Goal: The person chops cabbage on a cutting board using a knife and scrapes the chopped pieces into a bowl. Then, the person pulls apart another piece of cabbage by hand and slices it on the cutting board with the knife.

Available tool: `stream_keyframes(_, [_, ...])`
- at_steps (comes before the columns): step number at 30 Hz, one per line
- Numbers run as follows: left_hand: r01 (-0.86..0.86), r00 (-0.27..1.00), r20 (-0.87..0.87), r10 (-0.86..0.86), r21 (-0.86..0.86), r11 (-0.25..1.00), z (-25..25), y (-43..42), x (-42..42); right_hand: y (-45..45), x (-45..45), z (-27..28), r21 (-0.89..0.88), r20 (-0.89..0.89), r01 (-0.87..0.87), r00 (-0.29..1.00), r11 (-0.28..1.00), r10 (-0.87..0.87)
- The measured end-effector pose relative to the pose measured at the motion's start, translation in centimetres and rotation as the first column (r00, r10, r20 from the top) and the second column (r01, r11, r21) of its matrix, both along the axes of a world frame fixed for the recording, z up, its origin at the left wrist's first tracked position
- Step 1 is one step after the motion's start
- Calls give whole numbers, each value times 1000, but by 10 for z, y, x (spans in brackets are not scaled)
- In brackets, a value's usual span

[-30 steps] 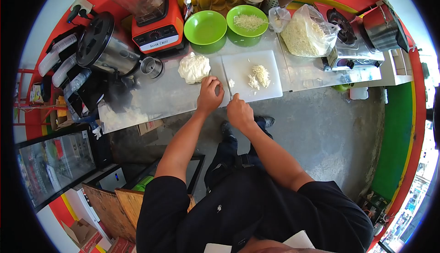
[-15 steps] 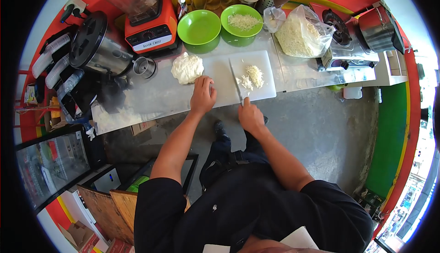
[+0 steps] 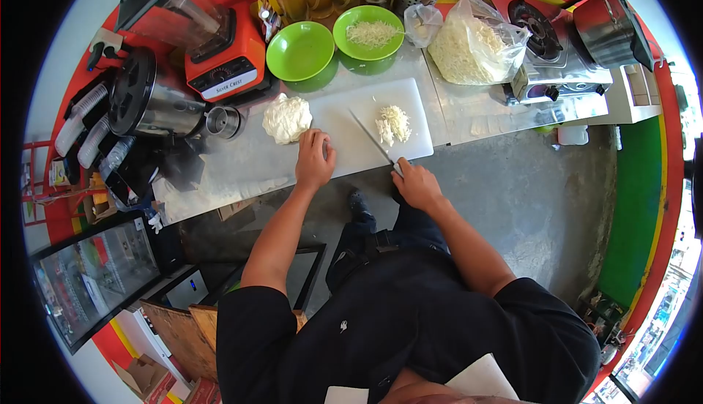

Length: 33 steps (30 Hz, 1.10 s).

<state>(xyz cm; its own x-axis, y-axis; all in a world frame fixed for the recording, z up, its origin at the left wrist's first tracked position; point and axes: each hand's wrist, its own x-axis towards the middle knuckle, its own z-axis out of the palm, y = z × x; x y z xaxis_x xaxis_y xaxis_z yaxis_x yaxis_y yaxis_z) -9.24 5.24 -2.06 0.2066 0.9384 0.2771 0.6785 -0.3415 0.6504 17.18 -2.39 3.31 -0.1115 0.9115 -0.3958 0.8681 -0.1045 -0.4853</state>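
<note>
The right hand [image 3: 417,184] is closing around the handle of the knife [image 3: 372,136], whose long axis is slanting forward and leftward over the white cutting board [image 3: 337,117], its tip pointing beyond the left hand [image 3: 316,159]. The pile of pale shreds [image 3: 393,124] is lying just ahead of the right hand, the nearer one, on the blade's right side. The left hand is curling its fingers just short of the white lump [image 3: 287,118]; whether it is pinching anything, I cannot tell.
</note>
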Motion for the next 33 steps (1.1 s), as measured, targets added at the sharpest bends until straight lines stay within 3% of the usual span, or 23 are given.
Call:
stream_keyframes(3, [-4, 995, -103, 10, 60, 998, 3, 0, 3, 11, 28, 1, 10, 30, 48, 998, 999, -49])
stream_keyframes(7, [-75, 987, -141, 81, 45, 996, 0, -5, 14, 37, 73, 13, 36, -54, -91, 994, 995, 93])
stream_keyframes(9, [-261, 945, -174, 278, 114, 958, 1, -13, 25, 45, 89, 19, 31, -97, -107, 989, 994, 109])
stream_keyframes(10, [-253, 940, -208, 270, 105, 962, 0, -24, 29, 49, 100, 19, 93, -151, -103, 982, 990, 116])
stream_keyframes(11, [-353, 911, -181, 371, 123, 927, -1, -25, 36, 59, 107, 19, 172, -199, -95, 972, 980, 129])
stream_keyframes(13, [-449, 870, -154, 469, 150, 881, 2, -21, 53, 72, 121, 20, 177, -240, -90, 962, 980, 131])
stream_keyframes(15, [-662, 749, -120, 652, -83, 745, 6, -25, 69, 79, 127, 18, 168, -265, -103, 953, 980, 146])
stream_keyframes(16, [-670, 742, -126, 659, -85, 738, 9, -25, 75, 82, 128, 15, 142, -310, -108, 939, 984, 148])
stream_keyframes(18, [-815, 573, -207, 793, -241, 526, 14, -24, 89, 83, 130, 13, 108, -351, -129, 923, 986, 159])
stream_keyframes(19, [-820, 565, -208, 799, -246, 516, 19, -23, 93, 85, 130, 13, 113, -359, -122, 920, 986, 155])
stream_keyframes(21, [-847, 487, -250, 837, -368, 384, 27, -20, 92, 86, 132, 12, 114, -359, -126, 919, 985, 160])
stream_keyframes(25, [-836, 444, -161, 881, -428, 343, 12, -18, 68, 92, 140, 13, 2, -435, -65, 899, 998, 60])
stream_keyframes(27, [-692, 341, 62, 938, -659, 295, -2, -21, 57, 98, 148, 11, -19, -457, -39, 889, 999, 26])
stream_keyframes(28, [-686, 347, 61, 936, -663, 298, 6, -25, 54, 103, 154, 5, -82, -474, -26, 880, 996, -16])
stream_keyframes(30, [-363, 463, 195, 865, -848, 386, 18, -27, 50, 112, 163, 3, -132, -484, -10, 873, 991, -55])
stream_keyframes(31, [-358, 463, 204, 863, -847, 392, 20, -26, 55, 117, 165, 5, -156, -509, 29, 854, 987, -106])
stream_keyframes(33, [-261, 298, 421, 857, -827, 497, 24, -25, 68, 126, 166, 8, -177, -532, 61, 834, 982, -147])
